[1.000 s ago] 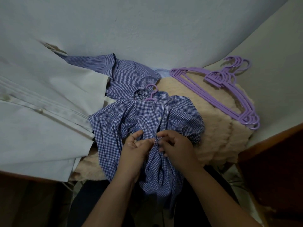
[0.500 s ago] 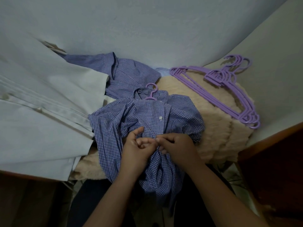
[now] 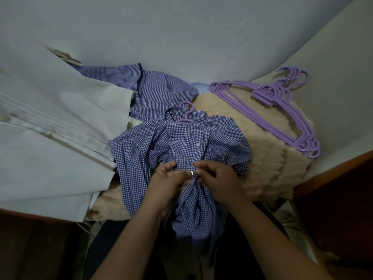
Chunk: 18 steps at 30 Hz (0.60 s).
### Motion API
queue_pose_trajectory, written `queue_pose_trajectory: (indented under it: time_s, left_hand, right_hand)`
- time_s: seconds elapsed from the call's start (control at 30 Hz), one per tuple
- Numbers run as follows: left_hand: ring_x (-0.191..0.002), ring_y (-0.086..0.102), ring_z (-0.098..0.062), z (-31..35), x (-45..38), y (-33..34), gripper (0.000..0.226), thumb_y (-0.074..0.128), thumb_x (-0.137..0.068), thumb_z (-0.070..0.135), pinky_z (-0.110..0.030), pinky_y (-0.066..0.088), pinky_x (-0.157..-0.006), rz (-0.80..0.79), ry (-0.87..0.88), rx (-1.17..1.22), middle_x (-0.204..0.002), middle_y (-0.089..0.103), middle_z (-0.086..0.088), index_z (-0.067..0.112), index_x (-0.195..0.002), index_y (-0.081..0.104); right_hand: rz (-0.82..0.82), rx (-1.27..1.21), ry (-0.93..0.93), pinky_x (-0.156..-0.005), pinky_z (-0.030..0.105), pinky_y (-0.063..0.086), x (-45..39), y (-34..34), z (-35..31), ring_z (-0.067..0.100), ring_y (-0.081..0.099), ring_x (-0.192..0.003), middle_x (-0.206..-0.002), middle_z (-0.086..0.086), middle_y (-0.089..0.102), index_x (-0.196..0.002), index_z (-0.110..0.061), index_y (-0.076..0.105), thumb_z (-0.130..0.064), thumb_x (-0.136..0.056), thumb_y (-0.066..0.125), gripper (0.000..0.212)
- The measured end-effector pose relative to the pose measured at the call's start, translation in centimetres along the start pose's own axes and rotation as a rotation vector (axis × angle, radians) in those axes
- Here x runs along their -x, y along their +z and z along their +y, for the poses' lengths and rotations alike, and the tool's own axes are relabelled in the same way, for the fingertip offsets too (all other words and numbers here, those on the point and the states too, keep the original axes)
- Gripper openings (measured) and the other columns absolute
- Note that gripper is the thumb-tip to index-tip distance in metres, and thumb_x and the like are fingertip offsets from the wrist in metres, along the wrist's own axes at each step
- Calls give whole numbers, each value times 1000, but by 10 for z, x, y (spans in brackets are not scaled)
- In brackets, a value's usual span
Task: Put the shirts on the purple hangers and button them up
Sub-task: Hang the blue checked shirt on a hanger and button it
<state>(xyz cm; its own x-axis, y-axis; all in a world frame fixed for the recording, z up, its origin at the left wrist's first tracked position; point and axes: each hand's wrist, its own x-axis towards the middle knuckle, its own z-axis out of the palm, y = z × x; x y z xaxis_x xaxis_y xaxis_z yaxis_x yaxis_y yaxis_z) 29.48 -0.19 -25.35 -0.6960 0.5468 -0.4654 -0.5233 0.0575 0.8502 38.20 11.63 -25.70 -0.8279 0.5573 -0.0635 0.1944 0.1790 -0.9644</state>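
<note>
Pinching a white button on the checked shirt, left hand and right hand meet at its front. It lies on a beige fluffy blanket (purple hanger hook poking from the collar), spare hangers just right.

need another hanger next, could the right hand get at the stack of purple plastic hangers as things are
Probably yes, once freed. The stack of purple plastic hangers lies uncovered on the beige fleecy blanket, on that hand's side. But the right hand is pinching the blue gingham shirt at a button.
</note>
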Motion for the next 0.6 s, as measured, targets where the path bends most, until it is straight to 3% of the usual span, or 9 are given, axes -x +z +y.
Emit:
queue_pose_trajectory:
  time_s: [0.07, 0.2, 0.37, 0.47, 0.6]
  left_hand:
    - [-62, 61, -3, -2, 0, -5, 50, 67, -86, 6, -20, 47, -62, -2, 37, -123, -71, 65, 6, 16, -127, 42]
    - [-84, 66, -3, -16, 6, -21, 58, 69, -85, 11, -25, 47, -85, -33, 35, -233, -85, 69, 7, 19, -135, 39]
    - [-79, 64, -1, -28, 15, -17, 71, 72, -80, 3, -11, 49, -63, -4, 62, -280, -103, 65, -1, 17, -140, 36]
    - [-89, 63, -7, -24, 13, -11, 69, 71, -82, 7, -16, 49, -64, 82, 123, -231, -107, 63, -1, 18, -140, 35]
    - [-57, 59, -6, -13, 2, -9, 68, 65, -88, 10, -23, 45, -48, 173, 122, -62, -102, 57, 1, 25, -142, 27]
  right_hand:
    - [32, 23, 57, -62, 8, 46, 0, -3, 5, -1, 62, -67, -92, -5, 65, -109, -21, 64, -10, -90, 60, 22]
    - [-59, -3, 283, -51, 16, 45, 9, -7, 15, 6, 62, -56, -98, -7, 63, -119, -27, 48, -20, -88, 64, 36]
    - [-95, -88, 322, -75, 28, 52, 17, 5, 20, 13, 62, -79, -87, -1, 65, -122, -21, 47, -12, -82, 71, 47]
    - [-53, -115, 316, -67, 25, 49, 13, 8, 15, 16, 58, -75, -80, 2, 63, -118, -16, 49, -6, -83, 68, 41]
    - [24, -215, 299, -65, 22, 48, 4, -3, 6, 13, 62, -76, -84, 5, 67, -115, -17, 50, -4, -81, 70, 41]
